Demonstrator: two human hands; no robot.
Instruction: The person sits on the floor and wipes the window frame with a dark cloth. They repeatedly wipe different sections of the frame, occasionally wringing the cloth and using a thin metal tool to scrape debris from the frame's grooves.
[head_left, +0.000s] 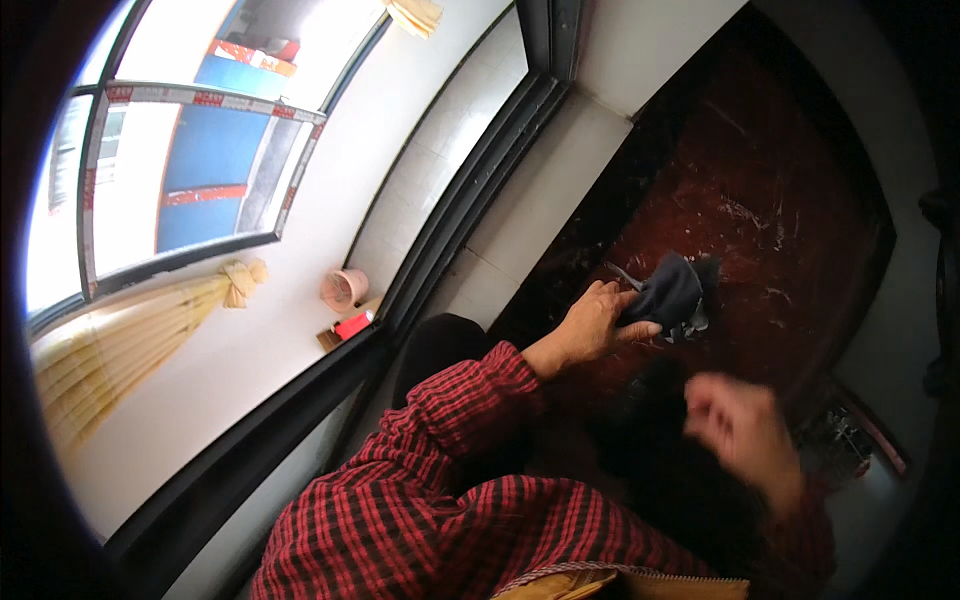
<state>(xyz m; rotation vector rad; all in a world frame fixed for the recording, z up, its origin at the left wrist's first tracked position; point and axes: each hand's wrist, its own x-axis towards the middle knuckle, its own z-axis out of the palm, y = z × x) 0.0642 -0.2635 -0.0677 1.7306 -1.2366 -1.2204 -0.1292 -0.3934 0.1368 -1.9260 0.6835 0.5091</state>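
Observation:
My left hand (596, 322) grips the near left edge of a bunched dark grey cloth (667, 292), thumb and fingers on either side of it. The cloth rests on a dark red, scuffed surface (780, 202) with a black border. Pale flakes or scraps (697, 321) show at the cloth's near edge, and a thin greyish strip (622, 274) sticks out beyond my fingers. Nearer my body and to the right, my right hand (727, 420) is blurred, its fingers curled, apart from the cloth. Whether it holds anything cannot be made out.
A black frame (442, 217) runs diagonally on the left beside pale tiles (495, 262). Beyond it are a window with a tied yellow curtain (150, 337), a pink bin (343, 289) and a red object (352, 325). A dark-edged item (862, 435) lies at the lower right.

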